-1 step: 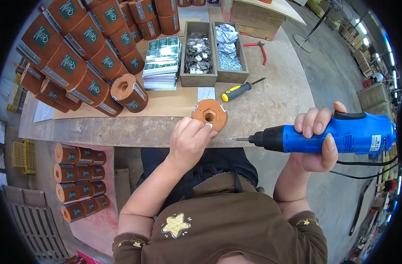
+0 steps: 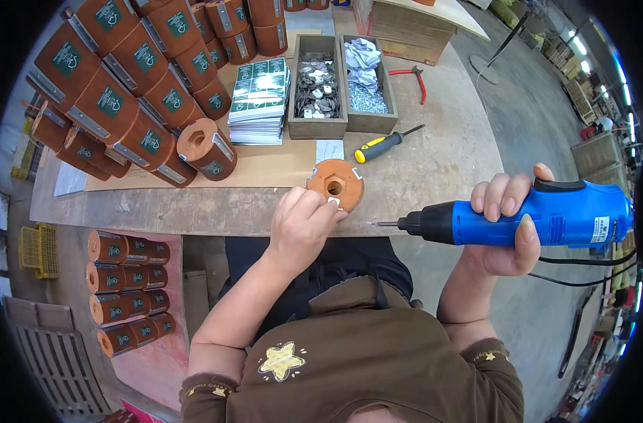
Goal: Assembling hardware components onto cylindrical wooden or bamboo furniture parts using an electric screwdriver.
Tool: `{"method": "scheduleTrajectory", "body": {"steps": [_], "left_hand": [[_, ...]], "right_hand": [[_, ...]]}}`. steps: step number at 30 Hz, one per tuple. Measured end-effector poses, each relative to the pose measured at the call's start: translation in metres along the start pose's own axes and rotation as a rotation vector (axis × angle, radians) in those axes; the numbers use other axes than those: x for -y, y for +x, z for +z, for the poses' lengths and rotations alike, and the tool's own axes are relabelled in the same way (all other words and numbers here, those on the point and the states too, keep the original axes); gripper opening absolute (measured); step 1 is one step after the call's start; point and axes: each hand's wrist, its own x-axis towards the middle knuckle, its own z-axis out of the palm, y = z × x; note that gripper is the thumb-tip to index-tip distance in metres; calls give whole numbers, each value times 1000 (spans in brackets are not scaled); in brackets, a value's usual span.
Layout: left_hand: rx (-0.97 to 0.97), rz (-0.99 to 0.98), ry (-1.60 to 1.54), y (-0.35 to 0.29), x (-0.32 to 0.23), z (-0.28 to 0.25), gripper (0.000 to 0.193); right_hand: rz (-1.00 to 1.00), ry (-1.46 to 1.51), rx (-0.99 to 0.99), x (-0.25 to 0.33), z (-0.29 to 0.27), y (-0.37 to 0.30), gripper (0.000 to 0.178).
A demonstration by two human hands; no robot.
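My left hand [image 2: 301, 222] is closed at the near left edge of a brown wooden cylinder [image 2: 349, 185], its fingertips beside a small white clip [image 2: 333, 202]. The cylinder stands on end near the table's front edge, with a recess and a round hole in its top. What lies under the fingertips is hidden. Off to the right, my right hand [image 2: 508, 233] grips a blue corded electric screwdriver [image 2: 554, 217]. Its thin bit [image 2: 385, 223] points left, apart from the cylinder. A yellow-and-black hand screwdriver [image 2: 379, 147] lies beyond the cylinder.
Stacked brown cylinders [image 2: 110, 99] with green labels fill the table's far left. A pile of labels [image 2: 258, 106] stands beside two wooden boxes of small metal parts [image 2: 318, 88] and screws [image 2: 367, 99]. Red-handled pliers [image 2: 421, 86] lie at right. More cylinders [image 2: 127, 289] sit lower left.
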Motion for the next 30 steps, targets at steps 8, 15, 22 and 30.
{"method": "scheduleTrajectory", "body": {"steps": [8, 15, 22, 30], "left_hand": [[88, -58, 7, 16, 3, -20, 31], [133, -52, -153, 5, 18, -10, 31], [81, -189, -226, -2, 13, -3, 30], [76, -195, -285, -8, 18, 1, 33]], "right_hand": [[21, -18, -17, -5, 3, 1, 58], [59, -54, 41, -17, 17, 12, 59], [95, -150, 90, -41, 34, 21, 56], [190, -258, 96, -51, 48, 23, 58]]}}
